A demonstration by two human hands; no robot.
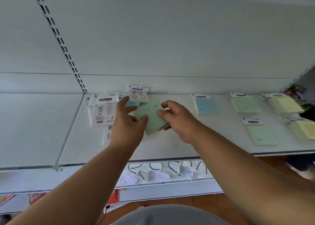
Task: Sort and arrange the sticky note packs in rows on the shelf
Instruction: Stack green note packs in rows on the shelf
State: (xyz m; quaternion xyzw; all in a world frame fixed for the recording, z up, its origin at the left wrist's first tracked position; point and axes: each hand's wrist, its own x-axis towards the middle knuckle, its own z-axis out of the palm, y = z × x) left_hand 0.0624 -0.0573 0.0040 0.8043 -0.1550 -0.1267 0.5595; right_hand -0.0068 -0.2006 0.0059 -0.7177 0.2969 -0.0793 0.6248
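Head view: a person stands at a white shelf (179, 144), both bare arms stretched over it. The right hand (177, 117) pinches a green pack (150, 117) of sticky notes between thumb and curled fingers, holding it tilted just above the shelf, left of centre. The left hand (127, 120) hovers beside it with fingers spread and relaxed, its thumb touching the pack's near-left edge; it grips nothing.

To the left, by the shelf's divider rail (68, 131), lies a loose heap of packs (104, 110) with white labels up, one reading "STICKY NOTE"; at least three show, and the hand hides how many more lie there. One more label-up pack (138, 92) leans against the back wall.

To the right, sorted packs lie in columns: one blue pack (205, 106), two green packs (247, 104) set one behind the other, and two yellow stacks (284, 105) at the far edge, also front and back.

A lower shelf (167, 182) holds goods too blurred to name.
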